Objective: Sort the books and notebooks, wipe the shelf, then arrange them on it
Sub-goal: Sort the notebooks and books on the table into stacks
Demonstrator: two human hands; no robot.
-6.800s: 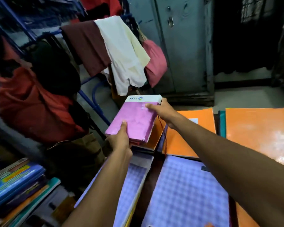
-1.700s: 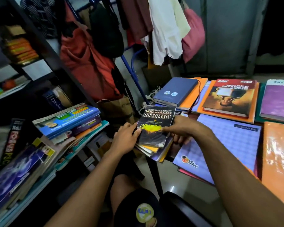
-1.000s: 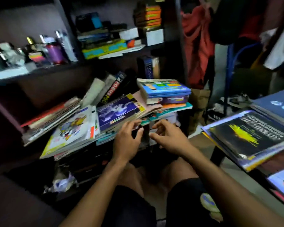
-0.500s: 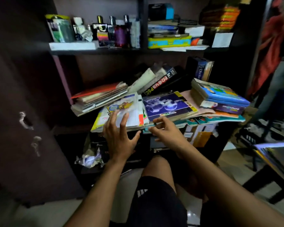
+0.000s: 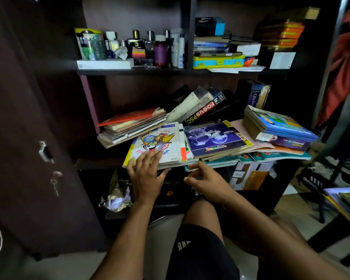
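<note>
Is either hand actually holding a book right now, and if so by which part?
Neither. The left hand lies flat on the cartoon notebook, near its front edge. The right hand hovers loosely curled, gripping nothing.

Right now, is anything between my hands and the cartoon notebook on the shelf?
Nothing visible. The left hand already lies with straight fingers on the white cartoon-cover notebook, and the right hand hovers in front of the shelf edge beside it, with open air between.
</note>
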